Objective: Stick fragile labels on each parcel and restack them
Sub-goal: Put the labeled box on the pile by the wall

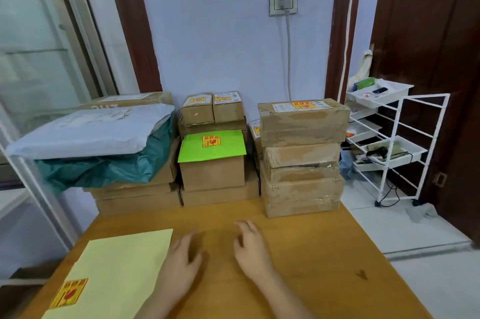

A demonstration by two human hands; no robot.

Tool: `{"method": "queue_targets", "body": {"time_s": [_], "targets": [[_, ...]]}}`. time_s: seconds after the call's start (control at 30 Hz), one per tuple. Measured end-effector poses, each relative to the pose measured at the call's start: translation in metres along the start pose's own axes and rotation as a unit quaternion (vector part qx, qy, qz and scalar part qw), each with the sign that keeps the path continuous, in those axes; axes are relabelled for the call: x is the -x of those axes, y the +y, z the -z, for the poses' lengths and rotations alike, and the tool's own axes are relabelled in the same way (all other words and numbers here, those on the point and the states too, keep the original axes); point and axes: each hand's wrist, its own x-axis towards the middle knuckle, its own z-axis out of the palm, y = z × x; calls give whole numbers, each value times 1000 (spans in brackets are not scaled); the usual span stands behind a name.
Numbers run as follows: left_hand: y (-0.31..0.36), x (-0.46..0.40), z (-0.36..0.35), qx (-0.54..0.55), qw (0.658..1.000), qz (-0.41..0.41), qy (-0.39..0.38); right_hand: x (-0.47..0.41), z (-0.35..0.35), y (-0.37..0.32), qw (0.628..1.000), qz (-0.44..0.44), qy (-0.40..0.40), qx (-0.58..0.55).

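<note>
Both of your hands hover low over the bare middle of the wooden bench [324, 253], holding nothing. Your left hand [181, 264] and right hand [250, 248] are a little apart, fingers loosely curled and relaxed.

At the near left corner lies a pale yellow sheet [117, 274], one red-and-yellow fragile label [68, 292] on its near end. Its long axis runs from you towards the wall, tilted slightly to the right.

Against the far wall stand three stacks. The right stack [302, 157] of brown boxes carries a label on its top box. In the middle stack [215, 152], a green envelope [213, 146] lies flat, its long side running left to right, with a label in its centre; the two small boxes behind and above it are labelled too, as is a box half hidden between the middle and right stacks. The left stack [124, 147] is topped by a grey mailer bag [91, 131] over a teal one, and no fragile label shows there.

Judging by this, most parcels look finished; the left stack likely remains. Lower boxes hide their tops, so their state cannot be told.
</note>
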Motion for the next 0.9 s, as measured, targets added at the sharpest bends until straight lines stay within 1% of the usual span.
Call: {"method": "queue_targets", "body": {"time_s": [0.07, 0.17, 0.37, 0.6, 0.67, 0.77, 0.83, 0.9], "targets": [[-4, 6, -5, -25, 1000, -5, -12, 1, 1, 3, 1000, -7, 16, -18], [-5, 9, -8, -28, 1000, -6, -7, 2, 2, 5, 999, -16, 23, -30], [-5, 10, -7, -25, 1000, -7, 5, 2, -4, 6, 1000, 1, -1, 20], [-11, 14, -8, 1, 1000, -13, -4, 3, -5, 9, 1000, 9, 6, 25], [-11, 15, -5, 64, 998, 2, 8, 3, -6, 10, 1000, 14, 10, 25], [-11, 12, 5, 178, 983, 29, 25, 1, -7, 12, 1000, 7, 7, 21], [-5, 8, 20, 249, 965, 53, 63, -1, -8, 12, 1000, 0, 5, 16], [3, -3, 43, 330, 934, 69, 121, -4, -9, 13, 1000, -1, 5, 16]]}}
